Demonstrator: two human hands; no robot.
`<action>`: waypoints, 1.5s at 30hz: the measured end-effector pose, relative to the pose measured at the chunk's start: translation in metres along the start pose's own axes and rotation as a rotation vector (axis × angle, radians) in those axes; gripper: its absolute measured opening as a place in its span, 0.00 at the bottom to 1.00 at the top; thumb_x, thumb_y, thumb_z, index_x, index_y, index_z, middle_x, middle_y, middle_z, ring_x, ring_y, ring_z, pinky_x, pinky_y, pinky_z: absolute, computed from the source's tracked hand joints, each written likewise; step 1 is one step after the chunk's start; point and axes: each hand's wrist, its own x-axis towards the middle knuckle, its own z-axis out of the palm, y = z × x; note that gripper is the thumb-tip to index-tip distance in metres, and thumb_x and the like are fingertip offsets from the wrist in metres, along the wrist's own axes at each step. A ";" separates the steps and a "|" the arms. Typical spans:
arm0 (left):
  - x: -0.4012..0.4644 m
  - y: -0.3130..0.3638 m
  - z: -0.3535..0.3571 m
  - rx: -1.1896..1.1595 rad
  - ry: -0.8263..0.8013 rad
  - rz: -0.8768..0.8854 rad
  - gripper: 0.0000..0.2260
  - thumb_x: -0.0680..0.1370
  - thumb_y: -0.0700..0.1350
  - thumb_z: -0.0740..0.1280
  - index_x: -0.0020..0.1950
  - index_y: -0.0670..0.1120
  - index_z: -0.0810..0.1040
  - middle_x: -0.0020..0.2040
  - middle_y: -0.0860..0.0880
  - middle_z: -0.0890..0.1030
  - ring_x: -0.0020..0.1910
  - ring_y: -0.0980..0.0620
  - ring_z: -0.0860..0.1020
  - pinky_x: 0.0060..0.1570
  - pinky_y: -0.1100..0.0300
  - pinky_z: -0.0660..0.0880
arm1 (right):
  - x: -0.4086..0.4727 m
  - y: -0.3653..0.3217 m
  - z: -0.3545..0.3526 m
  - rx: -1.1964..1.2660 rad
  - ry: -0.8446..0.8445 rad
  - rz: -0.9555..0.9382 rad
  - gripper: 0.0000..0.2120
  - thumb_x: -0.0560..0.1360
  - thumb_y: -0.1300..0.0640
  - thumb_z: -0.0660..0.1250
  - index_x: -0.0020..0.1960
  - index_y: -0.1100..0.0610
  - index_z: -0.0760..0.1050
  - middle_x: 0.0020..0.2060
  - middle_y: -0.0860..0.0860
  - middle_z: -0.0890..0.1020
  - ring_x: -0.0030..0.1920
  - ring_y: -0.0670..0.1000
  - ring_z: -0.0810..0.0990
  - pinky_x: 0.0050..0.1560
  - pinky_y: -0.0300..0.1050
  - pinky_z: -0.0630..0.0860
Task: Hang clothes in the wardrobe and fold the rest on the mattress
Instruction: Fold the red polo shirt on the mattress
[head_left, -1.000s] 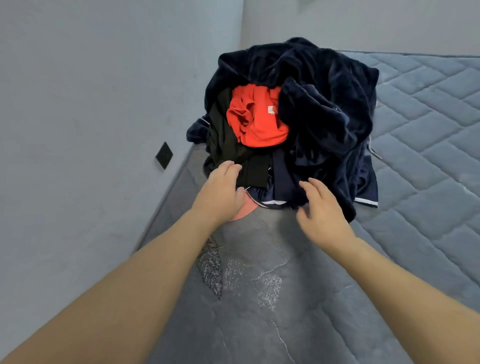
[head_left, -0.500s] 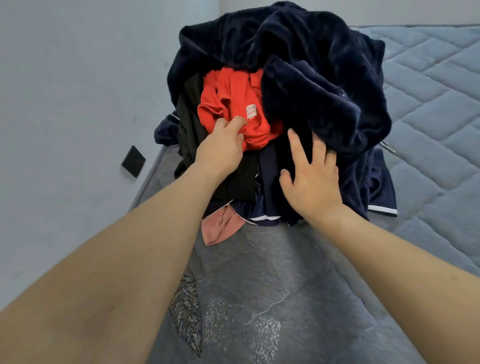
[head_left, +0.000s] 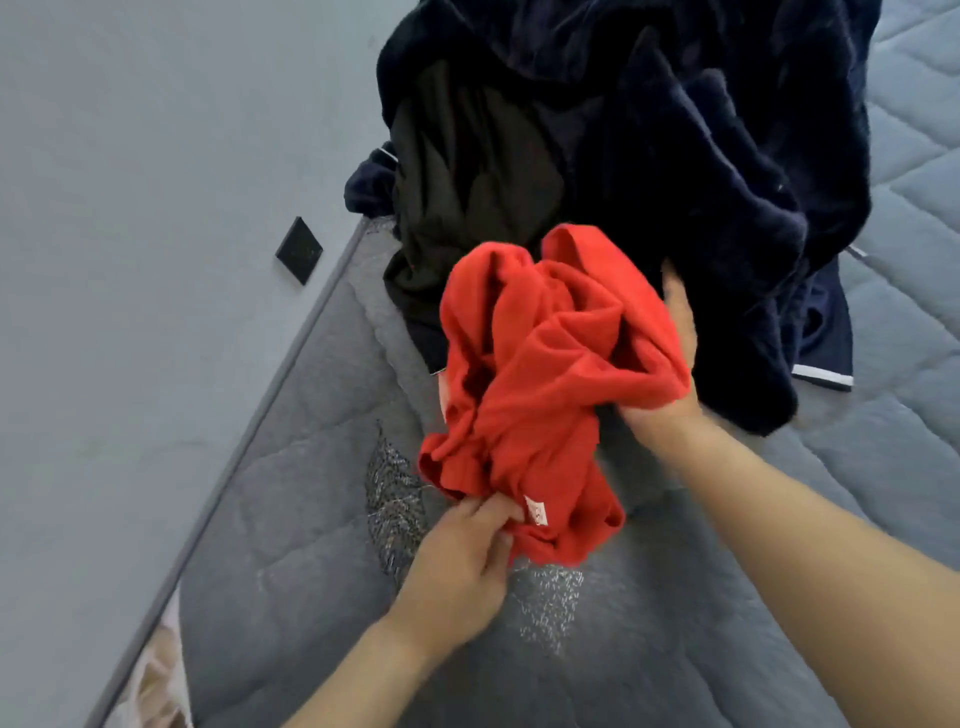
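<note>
From the head cam I've got the red garment (head_left: 545, 374) bunched up between my hands, lifted just above the mattress (head_left: 291, 467) in front of the dark clothes pile (head_left: 649, 156). My left hand (head_left: 457, 566) pinches the near hem by the white tag (head_left: 536, 511), and my right hand (head_left: 670, 358) cups the far side with its fingers wrapped in fabric. I reckon finding both shoulder seams and shaking it flat comes first, otherwise it'll fold lumpy.
</note>
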 end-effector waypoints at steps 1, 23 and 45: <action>-0.002 -0.001 0.002 -0.034 0.019 -0.042 0.10 0.77 0.44 0.62 0.54 0.58 0.74 0.48 0.54 0.77 0.48 0.56 0.76 0.53 0.56 0.74 | -0.014 -0.001 0.002 0.154 -0.010 0.086 0.31 0.75 0.53 0.65 0.73 0.64 0.63 0.71 0.65 0.67 0.73 0.66 0.64 0.70 0.36 0.61; -0.172 0.094 0.006 -0.277 -0.678 -0.378 0.33 0.64 0.52 0.72 0.68 0.55 0.69 0.65 0.53 0.68 0.63 0.56 0.71 0.61 0.60 0.72 | -0.245 -0.016 -0.114 0.860 -0.282 1.149 0.31 0.76 0.31 0.58 0.60 0.55 0.81 0.53 0.59 0.85 0.51 0.59 0.85 0.48 0.54 0.81; -0.159 0.117 0.037 -0.464 -0.109 -1.004 0.22 0.76 0.61 0.68 0.61 0.46 0.74 0.55 0.49 0.81 0.50 0.49 0.79 0.42 0.55 0.71 | -0.262 0.027 -0.194 -0.597 -0.358 0.132 0.27 0.73 0.57 0.67 0.71 0.58 0.68 0.67 0.60 0.72 0.68 0.60 0.70 0.68 0.56 0.67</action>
